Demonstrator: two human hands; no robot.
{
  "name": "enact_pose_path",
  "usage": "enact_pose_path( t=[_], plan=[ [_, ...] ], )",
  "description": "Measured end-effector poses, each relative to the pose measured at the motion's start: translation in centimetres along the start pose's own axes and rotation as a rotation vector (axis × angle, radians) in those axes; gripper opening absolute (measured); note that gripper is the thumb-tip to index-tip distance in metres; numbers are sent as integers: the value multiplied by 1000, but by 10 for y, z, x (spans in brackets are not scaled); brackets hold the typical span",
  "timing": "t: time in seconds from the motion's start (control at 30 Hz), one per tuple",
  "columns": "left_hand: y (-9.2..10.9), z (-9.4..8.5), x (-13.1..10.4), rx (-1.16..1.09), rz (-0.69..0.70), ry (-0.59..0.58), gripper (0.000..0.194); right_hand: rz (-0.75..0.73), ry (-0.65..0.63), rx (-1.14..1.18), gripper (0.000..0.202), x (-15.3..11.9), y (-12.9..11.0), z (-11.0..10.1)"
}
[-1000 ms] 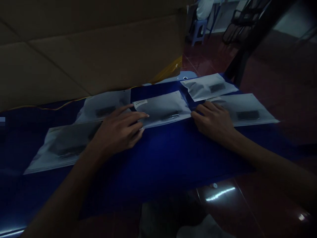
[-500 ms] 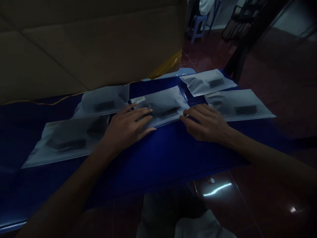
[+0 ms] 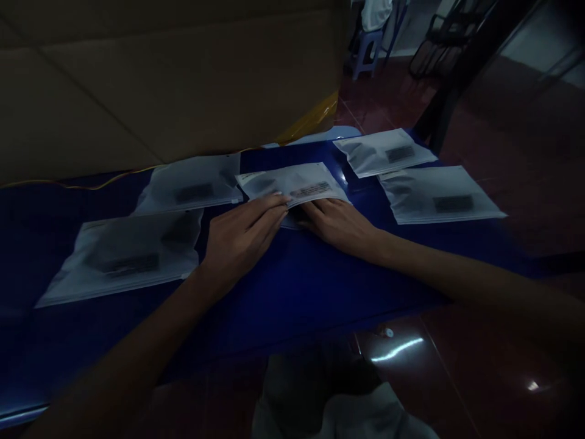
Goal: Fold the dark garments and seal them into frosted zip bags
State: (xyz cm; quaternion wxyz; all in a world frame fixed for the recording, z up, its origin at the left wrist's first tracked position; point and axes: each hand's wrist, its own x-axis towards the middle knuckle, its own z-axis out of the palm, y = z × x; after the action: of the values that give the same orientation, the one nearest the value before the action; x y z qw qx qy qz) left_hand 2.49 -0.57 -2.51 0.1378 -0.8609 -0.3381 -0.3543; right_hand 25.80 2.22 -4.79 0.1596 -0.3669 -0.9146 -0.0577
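A frosted plastic zip bag [image 3: 292,177] with dark printing lies in front of me, its near edge lifted and gaping. My left hand [image 3: 249,228] is closed on that raised edge, thumb and fingers pinching it near the middle. My right hand [image 3: 338,224] has its fingers stretched out beneath the lifted upper layer, at the bag's opening. Its fingertips are hidden there, so whatever they touch cannot be seen. Left of my hands lie two similar bags, a nearer frosted bag [image 3: 132,253] and a farther frosted bag [image 3: 187,183].
Two more bags, an upper right bag [image 3: 384,151] and a lower right bag [image 3: 441,195], lie on the blue tabletop [image 3: 292,286]. A large cardboard box [image 3: 183,85] rises behind. A blue stool [image 3: 365,52] and a dark chair [image 3: 450,36] stand on the tiled floor.
My right hand has moved left from the bag's right end to under its near edge. The left fingers have drawn together on the edge, which is now lifted open.
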Motion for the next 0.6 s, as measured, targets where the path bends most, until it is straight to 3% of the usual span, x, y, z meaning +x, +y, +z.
enact_pose_path(
  t=[0.23, 0.4, 0.47, 0.6],
  plan=[
    [12, -3, 5, -58, -56, -29, 15, -77, 177, -212, 41, -13, -2, -7],
    [19, -6, 9, -107, -53, -55, 12, 40, 104, -228, 38, -12, 5, -4],
    [20, -4, 7, -61, -47, -66, 12, 23, 88, -238, 35, -12, 9, -3],
    [17, 4, 2, 33, -82, -172, 33, -158, 292, -230, 27, -13, 11, -6]
  ],
)
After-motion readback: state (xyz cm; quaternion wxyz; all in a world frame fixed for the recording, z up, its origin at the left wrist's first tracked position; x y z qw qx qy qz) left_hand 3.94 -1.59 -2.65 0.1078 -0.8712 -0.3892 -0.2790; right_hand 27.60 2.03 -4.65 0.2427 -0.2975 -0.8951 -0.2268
